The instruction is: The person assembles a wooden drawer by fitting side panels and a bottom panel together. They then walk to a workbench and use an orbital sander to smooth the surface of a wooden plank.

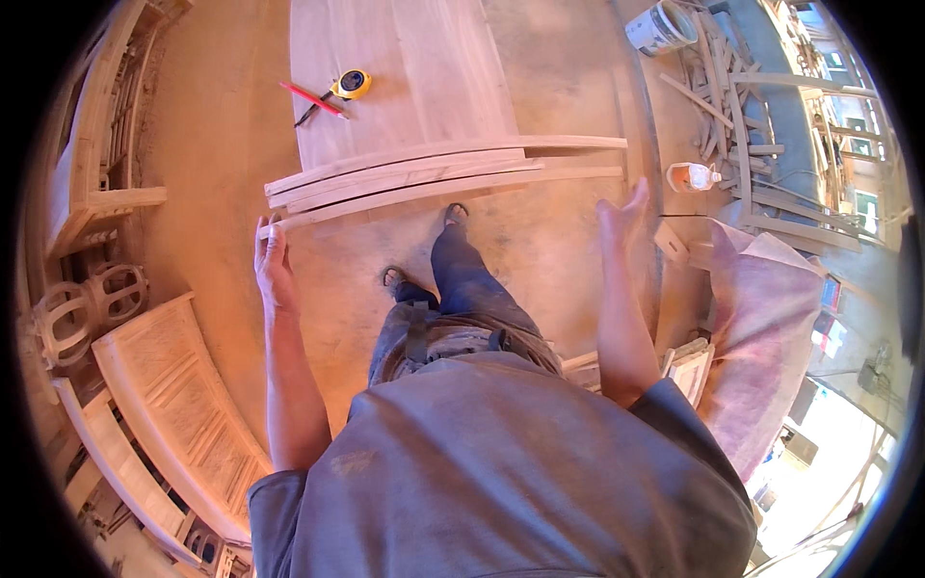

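Note:
Several long wooden strips lie side by side across the near end of a wide pale wooden board (405, 67). My left hand (276, 268) has its thumb and fingers at the left end of the nearest wooden strip (443, 196), pinching it. My right hand (623, 214) is raised beside that strip's right end, thumb and fingers apart, with nothing in it. Farther up the board rest a yellow tape measure (354, 84), a red pencil (316, 100) and a thin black marking tool (310, 115).
At the left lean a carved wooden panel (188, 405) and a wooden frame (120, 200). On the right are a white bucket (661, 29), a bottle of orange liquid (691, 177), a heap of wood offcuts (713, 87) and a draped cloth (761, 337).

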### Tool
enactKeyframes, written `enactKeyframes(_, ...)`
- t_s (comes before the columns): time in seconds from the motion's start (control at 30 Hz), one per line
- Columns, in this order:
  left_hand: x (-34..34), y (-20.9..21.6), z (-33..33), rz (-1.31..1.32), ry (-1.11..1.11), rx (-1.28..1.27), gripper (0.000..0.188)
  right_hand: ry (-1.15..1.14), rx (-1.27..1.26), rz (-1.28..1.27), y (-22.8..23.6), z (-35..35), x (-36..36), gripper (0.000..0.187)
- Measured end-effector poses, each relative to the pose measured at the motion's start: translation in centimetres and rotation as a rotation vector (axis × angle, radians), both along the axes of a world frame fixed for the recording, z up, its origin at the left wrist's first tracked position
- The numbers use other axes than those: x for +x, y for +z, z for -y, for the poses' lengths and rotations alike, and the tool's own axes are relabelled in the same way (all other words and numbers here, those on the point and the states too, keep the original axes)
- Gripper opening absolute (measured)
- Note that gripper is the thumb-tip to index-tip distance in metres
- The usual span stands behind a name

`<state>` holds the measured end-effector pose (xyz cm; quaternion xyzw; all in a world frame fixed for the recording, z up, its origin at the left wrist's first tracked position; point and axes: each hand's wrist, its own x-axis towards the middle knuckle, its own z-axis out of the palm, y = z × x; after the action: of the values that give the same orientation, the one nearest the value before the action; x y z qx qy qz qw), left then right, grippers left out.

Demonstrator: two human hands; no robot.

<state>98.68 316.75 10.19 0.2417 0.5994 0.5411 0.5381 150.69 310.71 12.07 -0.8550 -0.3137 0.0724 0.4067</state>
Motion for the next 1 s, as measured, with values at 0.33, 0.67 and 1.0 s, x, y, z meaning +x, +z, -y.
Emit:
enactKeyframes(0.33,12.7,10.0,-3.8,-1.103,-0.475,0.620,0.044,0.845,-0.061,0.542,5.1,-3.3,-6.5,0.043)
enactKeyframes(0.67,19.7,9.2,-7.6,-1.122,-1.062,0.570,0.062,1.013,0.051,0.478,6.4,0.0,-3.8,0.031)
enactKeyframes(1.0,19.9,7.6,-7.3,-1.401,-1.044,0.736,0.069,0.913,-0.077,0.610,14.4,11.8,1.6,0.031)
